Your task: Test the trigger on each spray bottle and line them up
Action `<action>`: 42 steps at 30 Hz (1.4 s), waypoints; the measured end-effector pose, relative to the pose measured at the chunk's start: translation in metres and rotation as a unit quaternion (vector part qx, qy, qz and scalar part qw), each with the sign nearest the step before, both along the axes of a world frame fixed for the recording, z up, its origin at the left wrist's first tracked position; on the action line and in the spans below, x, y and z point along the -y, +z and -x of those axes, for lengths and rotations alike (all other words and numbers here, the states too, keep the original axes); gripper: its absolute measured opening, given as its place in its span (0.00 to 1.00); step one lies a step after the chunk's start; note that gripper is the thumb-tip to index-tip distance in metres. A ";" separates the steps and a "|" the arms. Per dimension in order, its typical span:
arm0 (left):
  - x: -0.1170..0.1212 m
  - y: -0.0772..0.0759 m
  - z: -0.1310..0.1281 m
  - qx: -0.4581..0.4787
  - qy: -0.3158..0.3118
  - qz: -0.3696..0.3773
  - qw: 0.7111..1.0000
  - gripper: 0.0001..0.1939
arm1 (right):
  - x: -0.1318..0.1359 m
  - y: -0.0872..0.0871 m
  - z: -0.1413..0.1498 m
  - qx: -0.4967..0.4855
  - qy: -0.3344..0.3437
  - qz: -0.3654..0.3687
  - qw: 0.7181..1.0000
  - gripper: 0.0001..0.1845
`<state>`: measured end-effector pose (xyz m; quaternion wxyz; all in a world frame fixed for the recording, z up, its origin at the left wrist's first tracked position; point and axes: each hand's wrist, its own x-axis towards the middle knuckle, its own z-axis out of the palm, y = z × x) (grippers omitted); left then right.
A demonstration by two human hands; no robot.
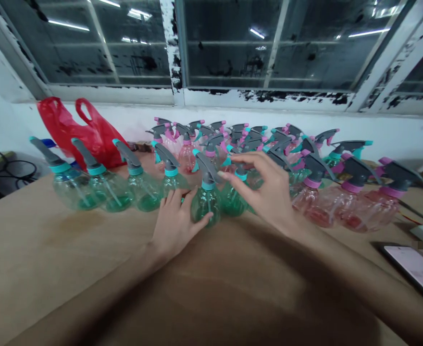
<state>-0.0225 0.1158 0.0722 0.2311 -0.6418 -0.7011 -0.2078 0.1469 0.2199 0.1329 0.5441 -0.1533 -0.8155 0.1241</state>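
My left hand (173,221) is wrapped around the lower body of a clear green spray bottle (206,209), its thumb across the front. That bottle stands upright, with a grey spray head (206,166) and a turquoise collar. Close to the right end of this head is my right hand (265,187), thumb and forefinger apart with a gap between them. Its thumb tip is at the head's rear end; I cannot tell whether it touches. Behind the right hand another green spray bottle (233,199) is partly hidden.
More green spray bottles (144,192) line up to the left, pink spray bottles (317,206) to the right, and several crowd behind. A red plastic bag (85,129) sits at back left. A phone (415,266) lies on the wooden table (70,269) at right, below windows (287,48).
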 end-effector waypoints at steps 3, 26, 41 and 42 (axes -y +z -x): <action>-0.008 0.006 0.002 -0.027 0.035 0.006 0.999 0.27 | -0.010 0.010 -0.009 0.060 -0.097 -0.081 0.990 0.10; -0.016 0.021 -0.005 -0.091 0.079 0.053 0.991 0.30 | -0.036 0.010 0.013 0.325 -0.263 -0.022 0.908 0.23; 0.018 -0.020 -0.082 0.178 -0.111 0.094 0.973 0.37 | 0.036 0.011 -0.061 0.332 -0.134 -0.012 0.934 0.38; 0.020 -0.024 -0.088 0.198 -0.122 0.105 0.967 0.37 | 0.040 0.012 -0.070 0.325 -0.117 0.004 0.938 0.41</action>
